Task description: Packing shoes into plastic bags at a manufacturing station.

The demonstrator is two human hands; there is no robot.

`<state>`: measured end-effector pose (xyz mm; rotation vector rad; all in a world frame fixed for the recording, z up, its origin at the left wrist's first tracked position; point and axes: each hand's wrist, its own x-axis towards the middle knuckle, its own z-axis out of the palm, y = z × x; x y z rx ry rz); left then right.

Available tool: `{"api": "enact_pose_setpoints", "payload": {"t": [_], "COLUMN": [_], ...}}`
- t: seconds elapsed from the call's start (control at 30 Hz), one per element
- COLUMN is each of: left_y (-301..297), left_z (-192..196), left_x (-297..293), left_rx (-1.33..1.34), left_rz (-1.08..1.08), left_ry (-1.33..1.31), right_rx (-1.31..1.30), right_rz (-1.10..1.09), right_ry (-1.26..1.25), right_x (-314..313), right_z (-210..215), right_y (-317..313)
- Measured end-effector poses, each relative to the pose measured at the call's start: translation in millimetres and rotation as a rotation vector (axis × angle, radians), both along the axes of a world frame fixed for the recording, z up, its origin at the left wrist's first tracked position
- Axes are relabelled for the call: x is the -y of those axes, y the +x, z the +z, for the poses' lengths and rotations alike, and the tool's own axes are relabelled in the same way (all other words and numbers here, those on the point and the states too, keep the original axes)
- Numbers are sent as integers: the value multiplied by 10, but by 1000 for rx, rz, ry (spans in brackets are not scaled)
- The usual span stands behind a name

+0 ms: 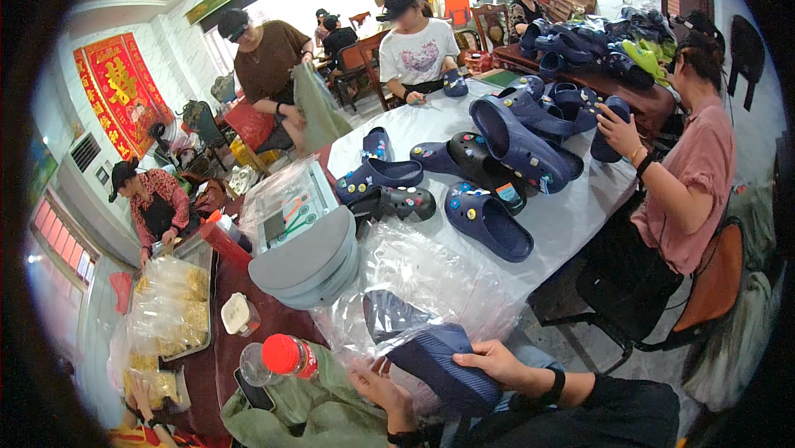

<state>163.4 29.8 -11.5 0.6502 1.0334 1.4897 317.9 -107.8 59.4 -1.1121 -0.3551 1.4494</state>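
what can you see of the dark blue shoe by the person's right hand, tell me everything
The dark blue, rubbery-looking shoe lies slanted, its finely ribbed face, seemingly the sole, turned toward the camera. The person's bare right hand grips it along one side. The bare left hand is at its other side; whether that touches it is unclear. A clear, crinkled plastic bag lies against its far end. Its opposite face is hidden.

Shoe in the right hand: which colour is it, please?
The shoe is dark blue, seen best in the head view.
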Motion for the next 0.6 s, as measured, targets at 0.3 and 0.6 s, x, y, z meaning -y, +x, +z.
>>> {"api": "enact_pose_setpoints", "payload": {"t": [0.3, 0.6], "left_y": [-65, -64], "left_z": [267, 399], "left_x": [-35, -234], "left_rx": [-96, 153], "left_rz": [186, 210], "left_ry": [141, 316], "right_rx": [38, 80], "right_rz": [10, -12], "right_ry": [-25, -7], "right_x": [100, 296], "right_z": [51, 5], "right_y": [211, 416]}}
